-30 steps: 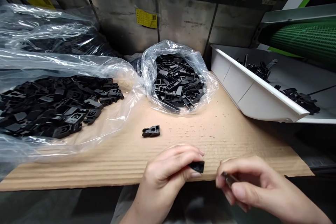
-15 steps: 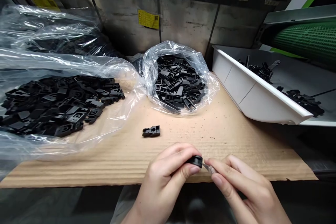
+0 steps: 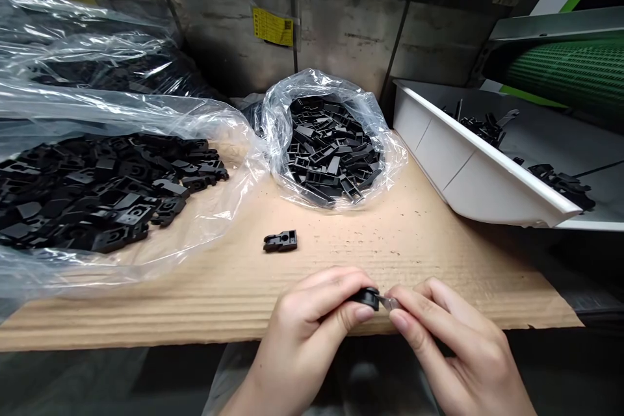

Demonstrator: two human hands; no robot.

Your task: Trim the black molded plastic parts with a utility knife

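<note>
A loose black plastic part lies on the cardboard. The left hand is closed around a second part; the blade, clear of it one second ago, now meets its end, suggesting work there is under way. The right hand pinches the blade.

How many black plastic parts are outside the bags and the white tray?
2: the held part in the left hand, and the loose part on the cardboard. More may be hidden behind the hands.
</note>
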